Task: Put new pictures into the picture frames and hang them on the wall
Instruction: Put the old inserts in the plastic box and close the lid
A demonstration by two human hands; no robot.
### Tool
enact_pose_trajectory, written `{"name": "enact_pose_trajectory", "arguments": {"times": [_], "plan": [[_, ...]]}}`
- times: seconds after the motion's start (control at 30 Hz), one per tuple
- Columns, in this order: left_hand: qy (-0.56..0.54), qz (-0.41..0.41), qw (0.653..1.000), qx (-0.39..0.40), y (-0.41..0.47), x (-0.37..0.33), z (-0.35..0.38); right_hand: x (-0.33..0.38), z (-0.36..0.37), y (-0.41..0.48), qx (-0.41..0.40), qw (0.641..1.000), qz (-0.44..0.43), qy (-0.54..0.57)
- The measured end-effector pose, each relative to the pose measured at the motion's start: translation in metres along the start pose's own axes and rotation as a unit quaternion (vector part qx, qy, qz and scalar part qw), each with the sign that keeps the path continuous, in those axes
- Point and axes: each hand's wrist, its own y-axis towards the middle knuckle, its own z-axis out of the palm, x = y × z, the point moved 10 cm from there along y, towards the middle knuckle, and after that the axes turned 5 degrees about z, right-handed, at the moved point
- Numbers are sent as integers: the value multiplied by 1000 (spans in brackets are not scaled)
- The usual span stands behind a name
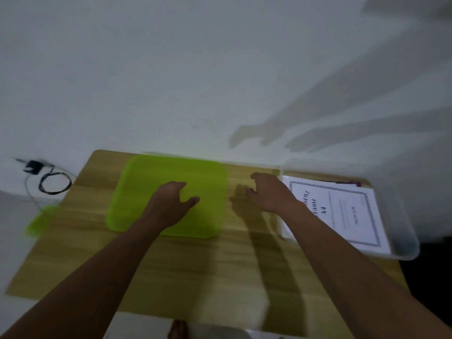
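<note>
A bright green flat lid point(151, 182) lies on the wooden table point(171, 265), near its far edge. My left hand point(171, 204) hovers over or rests on the lid, fingers spread, holding nothing. My right hand point(271, 194) is above the bare table just right of the lid, fingers loosely curled and apart. Beside it on the right stands a clear plastic bin point(403, 241) holding a white printed sheet with a grey border point(342, 211), which looks like a picture frame's insert. The frame is blurred by motion.
The white wall point(171, 69) rises directly behind the table. A black charger and coiled cable point(49, 179) lie on the floor at the left. A second green piece point(41, 220) overhangs the table's left edge. A bare foot point(178, 330) shows below the near edge.
</note>
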Motion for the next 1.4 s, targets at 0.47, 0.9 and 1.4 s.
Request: {"name": "enact_pose_trajectory", "arguments": {"times": [0.47, 0.9, 1.4], "plan": [[20, -120, 992, 43, 24, 210, -22, 35, 120, 53, 21, 976, 181, 115], [-224, -187, 955, 52, 9, 227, -34, 29, 114, 24, -1, 914, 223, 338], [-281, -86, 953, 70, 9, 19, -30, -122, -19, -88, -75, 876, 235, 414]]}}
